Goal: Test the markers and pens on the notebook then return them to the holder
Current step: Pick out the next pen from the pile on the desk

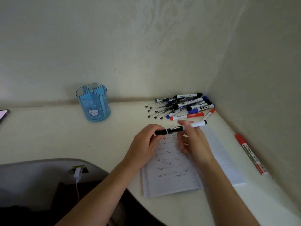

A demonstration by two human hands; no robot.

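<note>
A black-capped white marker (177,128) lies level above the open notebook (172,170). My left hand (146,141) grips its black cap end. My right hand (193,141) is blurred and holds the white barrel, fingers partly spread. The lined page carries several small red and black test marks. A heap of markers and pens (180,106) lies in the far corner of the desk. The blue see-through holder (93,101), split into compartments, stands empty at the back left. A red marker (250,154) lies alone by the right wall.
The white desk (65,136) meets walls at the back and right. A phone (3,115) lies at the far left edge. A grey chair with a white charging cable (77,176) sits below the desk's curved front edge.
</note>
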